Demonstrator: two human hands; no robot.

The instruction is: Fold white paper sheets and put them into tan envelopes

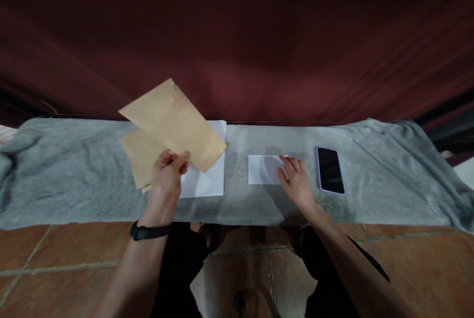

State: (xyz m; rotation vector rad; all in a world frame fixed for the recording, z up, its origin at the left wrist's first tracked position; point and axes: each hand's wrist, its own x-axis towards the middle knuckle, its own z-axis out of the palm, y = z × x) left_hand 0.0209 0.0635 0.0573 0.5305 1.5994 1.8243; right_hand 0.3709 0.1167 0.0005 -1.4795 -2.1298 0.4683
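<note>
We find the envelope (pixel 172 123) in the left hand (pixel 169 170), the slip (pixel 261 170) on the cloth (pixel 385 175) well to the right of that hand. The envelope slants, its long axis running from far left to near right, its right corner pointing toward the slip's side. The slip lies flat, long axis left to right; the right hand (pixel 295 179) is plainly the nearer to it, at its right end.

We record the left hand as closed, thumb and fingers pinching the envelope at its near edge. The right hand is loosely spread, thumb apart from the fingers, fingertips over the slip's right end; we cannot tell whether they press on it or hover just above.

Beneath the held envelope we note a lower envelope (pixel 138 157) at left and white paper (pixel 205 179) at right. A phone (pixel 331 170) lies just right of the right hand.
</note>
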